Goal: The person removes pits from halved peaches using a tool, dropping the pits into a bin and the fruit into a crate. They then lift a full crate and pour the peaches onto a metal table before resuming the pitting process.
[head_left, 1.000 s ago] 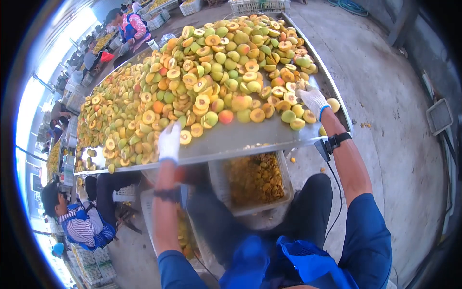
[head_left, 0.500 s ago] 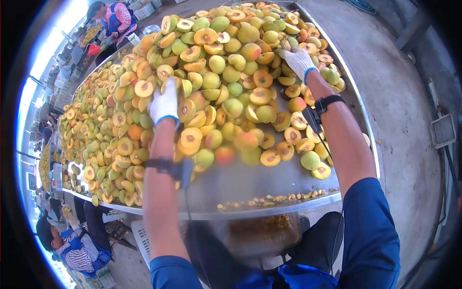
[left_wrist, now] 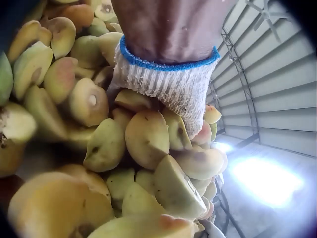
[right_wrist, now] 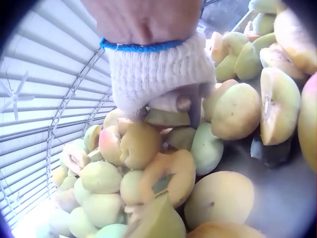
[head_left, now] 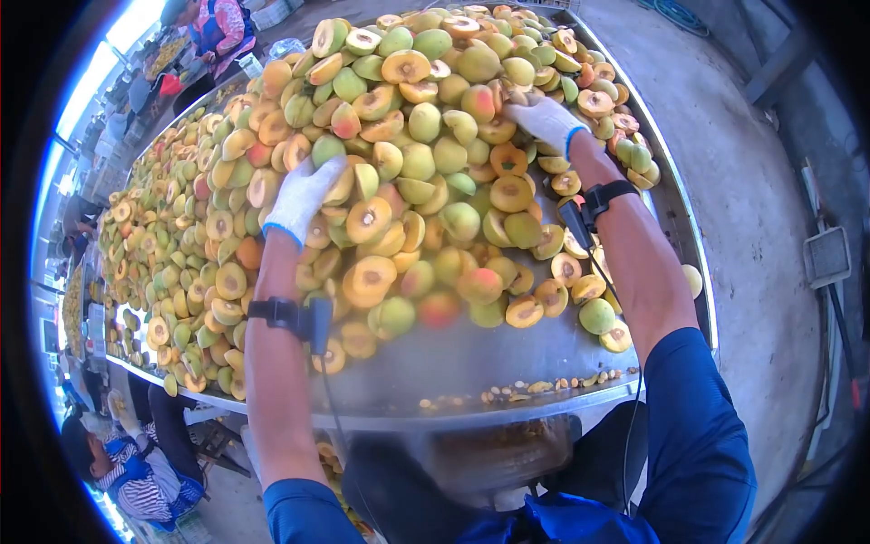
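A large heap of peach halves (head_left: 421, 168), yellow, green and red-tinged, covers most of a metal table (head_left: 471, 363). My left hand (head_left: 306, 195), in a white knit glove with a blue cuff, reaches into the middle of the heap. Its thumb and fingers spread around a greenish peach (head_left: 328, 150); in the left wrist view the fingertips are hidden behind fruit. My right hand (head_left: 546, 122), gloved alike, reaches over the heap's right side. In the right wrist view its fingers bend down around a peach half (right_wrist: 168, 118); cannot tell whether they grip it.
Small pits and scraps (head_left: 535, 388) lie along the table's near raised edge. Below it stands a crate (head_left: 498, 453) of fruit pieces. A seated person (head_left: 136, 462) is at lower left, another person (head_left: 222, 32) at upper left. Concrete floor (head_left: 761, 272) runs along the right.
Both hands have moved forward from the table's near side, deeper over the heap, and the view has come closer. In the last half second both hands shifted slightly left.
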